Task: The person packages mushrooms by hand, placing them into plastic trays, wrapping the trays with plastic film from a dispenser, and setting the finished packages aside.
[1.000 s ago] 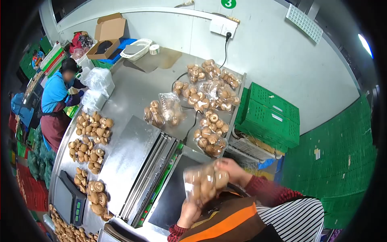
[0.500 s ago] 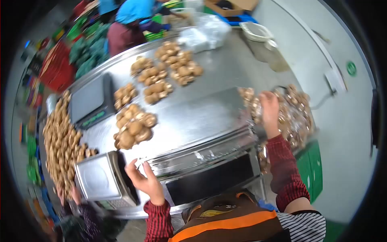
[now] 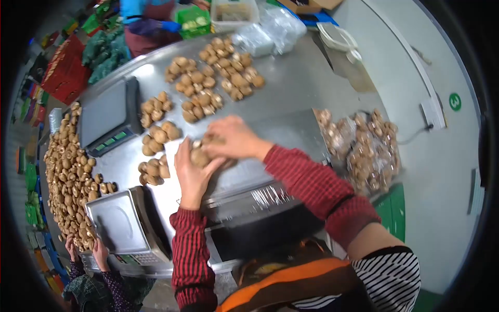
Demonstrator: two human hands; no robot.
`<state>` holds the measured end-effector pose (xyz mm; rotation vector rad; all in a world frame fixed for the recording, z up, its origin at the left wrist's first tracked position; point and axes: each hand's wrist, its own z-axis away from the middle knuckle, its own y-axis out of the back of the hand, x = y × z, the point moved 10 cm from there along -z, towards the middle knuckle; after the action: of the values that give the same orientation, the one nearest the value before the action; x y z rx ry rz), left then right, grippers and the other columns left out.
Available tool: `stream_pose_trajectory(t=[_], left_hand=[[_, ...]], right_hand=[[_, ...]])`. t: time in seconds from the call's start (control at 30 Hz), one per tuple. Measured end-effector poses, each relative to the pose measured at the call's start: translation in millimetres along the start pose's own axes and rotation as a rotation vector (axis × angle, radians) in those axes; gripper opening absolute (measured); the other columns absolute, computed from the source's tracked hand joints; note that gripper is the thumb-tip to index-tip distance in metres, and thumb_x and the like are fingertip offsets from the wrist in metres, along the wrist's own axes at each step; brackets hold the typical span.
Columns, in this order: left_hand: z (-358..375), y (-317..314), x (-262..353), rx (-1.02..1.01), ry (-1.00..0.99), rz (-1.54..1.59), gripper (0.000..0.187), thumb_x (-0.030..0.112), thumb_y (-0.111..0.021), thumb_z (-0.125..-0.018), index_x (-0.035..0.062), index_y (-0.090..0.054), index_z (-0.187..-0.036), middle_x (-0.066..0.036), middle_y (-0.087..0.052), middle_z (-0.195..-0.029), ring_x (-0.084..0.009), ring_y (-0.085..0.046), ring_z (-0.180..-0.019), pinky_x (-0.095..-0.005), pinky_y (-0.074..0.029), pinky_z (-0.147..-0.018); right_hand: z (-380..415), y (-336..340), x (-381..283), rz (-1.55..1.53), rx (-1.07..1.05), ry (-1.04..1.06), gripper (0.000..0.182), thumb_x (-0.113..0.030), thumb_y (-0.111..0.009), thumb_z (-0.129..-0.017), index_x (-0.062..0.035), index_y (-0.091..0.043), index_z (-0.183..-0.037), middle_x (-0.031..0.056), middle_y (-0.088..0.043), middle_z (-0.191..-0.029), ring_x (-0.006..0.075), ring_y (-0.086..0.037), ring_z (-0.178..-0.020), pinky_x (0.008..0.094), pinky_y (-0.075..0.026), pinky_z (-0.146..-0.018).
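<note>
My left hand (image 3: 190, 174) and my right hand (image 3: 231, 139) are close together over the metal table. Between them sit several brown mushrooms (image 3: 198, 157), gripped from both sides and partly hidden by my fingers. Just left of my left hand lie two small groups of mushrooms, an upper one (image 3: 160, 137) and a lower one (image 3: 153, 170). Below my hands runs the wrapping machine (image 3: 260, 229), with a dark panel and a metal edge. I cannot make out whether film lies under the held mushrooms.
Piles of mushrooms (image 3: 197, 86) stand farther back. Two scales, one far (image 3: 106, 114) and one near (image 3: 117, 221), flank a long mushroom heap (image 3: 70, 171), where another person's hands (image 3: 99, 252) work. Wrapped mushroom packs (image 3: 371, 151) lie right. Clear plastic bags (image 3: 275, 34) lie behind.
My right hand has left the wrapped packs and moved left to the mushrooms. My left hand has moved forward to them, and both now grip some. The view has shifted slightly.
</note>
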<state>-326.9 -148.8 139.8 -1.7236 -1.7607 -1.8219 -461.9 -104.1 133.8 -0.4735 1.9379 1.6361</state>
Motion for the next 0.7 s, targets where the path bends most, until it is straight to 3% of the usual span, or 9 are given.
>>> stream_pose_trajectory(t=[0.13,0.2,0.27,0.33,0.47,0.5,0.6,0.63,0.7], left_hand=[[22.8,-51.8,65.2,-0.139,-0.046,-0.021,0.093,0.037,-0.090,-0.061,-0.0065,-0.047,-0.131,-0.022,-0.056,-0.124,-0.0361,-0.052,-0.117,-0.0461,-0.036,-0.104],[25.1,-60.5,78.3,-0.169,-0.067,0.007,0.090,0.037,-0.089,-0.063,-0.0060,-0.048,-0.131,-0.021,-0.056,-0.125,-0.0351,-0.052,-0.118,-0.0468,-0.035,-0.105],[35.0,-32.0,71.6,0.008,-0.067,0.333,0.080,0.033,-0.086,-0.070,-0.0040,-0.049,-0.130,-0.019,-0.057,-0.123,-0.0311,-0.052,-0.118,-0.0457,-0.037,-0.102],[54.7,12.0,46.1,0.179,0.031,0.336,0.067,0.025,-0.082,-0.075,-0.0026,-0.052,-0.128,-0.018,-0.058,-0.121,-0.0287,-0.056,-0.111,-0.0442,-0.042,-0.093],[117.8,70.6,11.0,0.045,0.188,-0.519,0.028,0.024,-0.079,-0.076,0.0007,-0.073,-0.089,-0.015,-0.068,-0.086,-0.0315,-0.061,-0.082,-0.0436,-0.046,-0.077],[129.7,61.1,13.4,0.038,0.095,-0.536,0.028,0.029,-0.078,-0.076,0.0023,-0.073,-0.074,-0.012,-0.066,-0.073,-0.0331,-0.059,-0.074,-0.0434,-0.046,-0.070],[128.4,31.8,33.5,-0.047,0.101,-0.574,0.035,0.037,-0.078,-0.074,0.0028,-0.073,-0.069,-0.014,-0.066,-0.075,-0.0335,-0.060,-0.073,-0.0442,-0.045,-0.068],[127.5,16.1,21.7,-0.117,0.065,-0.561,0.036,0.037,-0.078,-0.074,0.0022,-0.073,-0.069,-0.015,-0.063,-0.069,-0.0340,-0.060,-0.072,-0.0451,-0.045,-0.069],[132.8,12.3,2.4,-0.167,0.292,-0.186,0.034,0.032,-0.073,-0.081,0.0014,-0.067,-0.070,-0.012,-0.055,-0.058,-0.0283,-0.051,-0.052,-0.0394,-0.041,-0.056]], right_hand=[[79.9,34.7,43.6,0.004,0.046,-0.064,0.049,-0.052,-0.061,-0.086,-0.0107,-0.067,-0.113,0.0109,-0.061,-0.122,0.0315,-0.053,-0.116,0.0449,-0.033,-0.105],[99.0,47.7,37.3,0.056,0.272,0.080,0.051,-0.054,-0.058,-0.087,-0.0111,-0.066,-0.114,0.0145,-0.062,-0.117,0.0326,-0.055,-0.114,0.0495,-0.034,-0.104],[117.1,68.3,33.7,0.073,0.339,0.052,0.052,-0.051,-0.056,-0.090,-0.0094,-0.062,-0.120,0.0181,-0.058,-0.124,0.0330,-0.054,-0.116,0.0466,-0.035,-0.105],[164.6,120.6,56.3,-0.075,0.498,-0.243,0.051,-0.049,-0.055,-0.091,-0.0057,-0.063,-0.117,0.0196,-0.061,-0.118,0.0330,-0.058,-0.112,0.0420,-0.043,-0.098],[281.4,127.0,87.5,0.249,0.117,-0.769,0.050,-0.051,-0.059,-0.088,-0.0041,-0.073,-0.080,0.0165,-0.065,-0.080,0.0339,-0.063,-0.083,0.0441,-0.049,-0.079],[286.0,114.0,79.8,0.324,0.158,-0.685,0.050,-0.051,-0.061,-0.086,-0.0045,-0.073,-0.074,0.0160,-0.065,-0.077,0.0341,-0.062,-0.081,0.0442,-0.049,-0.077],[272.9,81.3,58.1,0.414,0.249,-0.422,0.045,-0.048,-0.068,-0.080,-0.0038,-0.073,-0.073,0.0143,-0.065,-0.071,0.0343,-0.062,-0.073,0.0441,-0.050,-0.071],[270.0,72.2,65.0,0.304,0.262,-0.497,0.042,-0.046,-0.070,-0.080,-0.0043,-0.074,-0.075,0.0135,-0.064,-0.070,0.0329,-0.061,-0.067,0.0428,-0.050,-0.067],[272.9,66.1,73.4,-0.045,0.318,-0.574,0.034,-0.038,-0.071,-0.083,-0.0040,-0.072,-0.077,0.0098,-0.060,-0.065,0.0251,-0.057,-0.056,0.0373,-0.046,-0.056]])
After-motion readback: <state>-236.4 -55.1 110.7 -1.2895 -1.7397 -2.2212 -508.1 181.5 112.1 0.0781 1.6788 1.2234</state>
